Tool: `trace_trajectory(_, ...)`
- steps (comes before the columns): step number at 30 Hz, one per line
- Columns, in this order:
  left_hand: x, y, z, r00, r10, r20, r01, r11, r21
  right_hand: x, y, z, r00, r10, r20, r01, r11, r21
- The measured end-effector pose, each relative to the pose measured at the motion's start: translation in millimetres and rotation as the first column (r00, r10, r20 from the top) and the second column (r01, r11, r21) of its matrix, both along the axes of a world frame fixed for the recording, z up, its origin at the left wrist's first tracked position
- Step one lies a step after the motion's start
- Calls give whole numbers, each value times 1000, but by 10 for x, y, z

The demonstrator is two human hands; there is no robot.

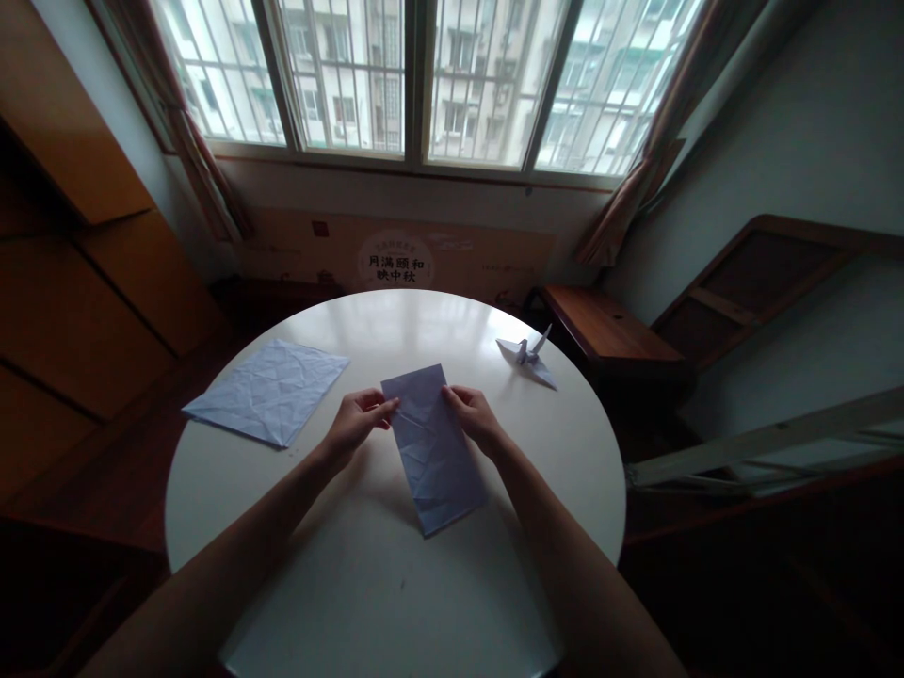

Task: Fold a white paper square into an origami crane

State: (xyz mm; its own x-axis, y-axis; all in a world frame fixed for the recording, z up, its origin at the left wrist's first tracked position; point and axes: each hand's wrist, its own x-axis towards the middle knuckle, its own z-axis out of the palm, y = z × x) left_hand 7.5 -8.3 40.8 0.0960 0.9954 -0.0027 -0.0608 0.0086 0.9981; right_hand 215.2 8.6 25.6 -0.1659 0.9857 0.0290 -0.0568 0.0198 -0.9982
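Observation:
A creased, pale sheet of paper (pixel 436 452), folded into a long rectangle, is held over the middle of the table. My left hand (pixel 357 419) pinches its left edge near the far end, thumb on top. On the opposite edge, my right hand (pixel 475 412) grips the paper with its thumb on the upper face. The near end of the paper slants toward me, close to the tabletop; whether it touches, I cannot tell. To the left lies a stack of crumpled square paper (pixel 272 391). A folded paper crane (pixel 526 356) sits at the far right.
The round white table (pixel 395 603) spreads under my arms. Behind its right side stands a wooden bench or low table (pixel 600 325). Wooden cabinets (pixel 85 311) are on the left. A printed box (pixel 466 254) stands below the barred window (pixel 353 85).

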Motion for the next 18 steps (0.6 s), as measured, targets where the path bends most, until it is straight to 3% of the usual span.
trace_trajectory(5, -7, 4, -2, 1000, 1, 5, -1, 1000, -3, 17, 4, -2, 999, 19, 42, -20, 1000, 20)
trace_trajectory(9, -34, 42, -22, 996, 81, 44, -81, 997, 3, 26, 8, -28, 994, 77, 75, -76, 997, -15)
trace_trajectory(15, -70, 75, -31, 989, 146, 8, -146, 989, 35, 93, -1, -22, 964, 93, 249, -109, 993, 49)
trace_trajectory(18, -83, 81, -34, 985, 167, -34, -163, 983, 89, 157, -11, -2, 948, 185, 257, -199, 979, 30)
